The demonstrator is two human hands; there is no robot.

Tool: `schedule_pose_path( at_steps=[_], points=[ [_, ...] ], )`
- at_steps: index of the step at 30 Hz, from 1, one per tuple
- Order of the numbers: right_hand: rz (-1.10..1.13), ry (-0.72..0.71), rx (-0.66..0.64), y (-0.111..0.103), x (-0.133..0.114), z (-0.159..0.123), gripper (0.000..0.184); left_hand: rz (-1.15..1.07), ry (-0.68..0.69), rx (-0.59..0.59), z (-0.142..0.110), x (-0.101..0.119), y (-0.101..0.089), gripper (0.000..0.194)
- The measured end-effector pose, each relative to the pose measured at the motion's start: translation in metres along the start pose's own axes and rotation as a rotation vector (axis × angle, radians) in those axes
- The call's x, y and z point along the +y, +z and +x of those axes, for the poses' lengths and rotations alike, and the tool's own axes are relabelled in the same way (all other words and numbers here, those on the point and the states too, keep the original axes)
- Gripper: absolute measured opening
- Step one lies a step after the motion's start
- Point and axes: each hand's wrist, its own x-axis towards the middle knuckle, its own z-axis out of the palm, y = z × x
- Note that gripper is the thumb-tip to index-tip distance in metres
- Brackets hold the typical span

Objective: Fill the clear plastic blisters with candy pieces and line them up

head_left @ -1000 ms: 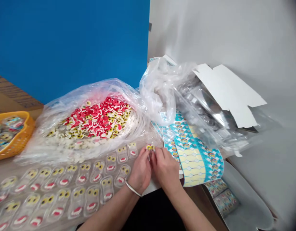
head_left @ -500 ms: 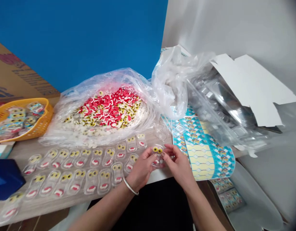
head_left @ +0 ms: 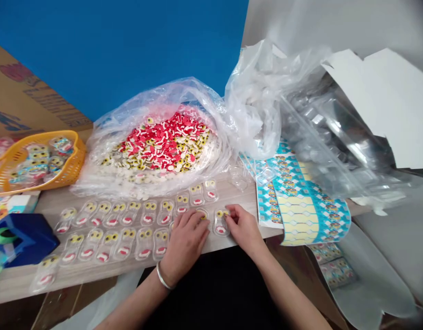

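Observation:
A clear plastic blister shell (head_left: 221, 223) holding two yellow eye pieces and a red-and-white mouth piece lies near the table's front edge. My right hand (head_left: 244, 230) has its thumb and fingers closed on the shell's right edge. To the left, my left hand (head_left: 186, 239) rests palm down with its fingers stretched over another blister shell, which it partly hides. Two rows of similar filled shells (head_left: 123, 244) spread leftward across the table, and a few more (head_left: 197, 195) lie just behind my hands.
Behind the rows sits a clear bag (head_left: 163, 151) of loose red, white and yellow pieces. An orange basket (head_left: 74, 158) and a blue tape dispenser (head_left: 32, 240) stand left. Printed card sheets (head_left: 295, 220) and a bag of clear shells (head_left: 335, 133) lie right.
The shell that was held up between both hands is now down on the table. My left hand has let go of it and moved left over another shell. The view has shifted slightly.

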Motion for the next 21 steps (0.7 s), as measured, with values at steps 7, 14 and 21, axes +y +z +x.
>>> schedule_pose_path(
  at_steps=[7,14,21],
  points=[
    [-0.227,-0.184,0.067,0.018,-0.016,0.005,0.021,0.273,-0.034,0.010,0.002,-0.001,0.008,0.022],
    [-0.427,-0.211,0.253,-0.002,-0.022,0.013,0.019,0.213,-0.037,0.093,0.007,-0.004,0.005,0.021],
    [-0.721,-0.273,0.310,-0.026,-0.020,0.062,0.017,-0.378,-0.115,0.215,0.036,0.014,0.014,0.020]
  ],
)
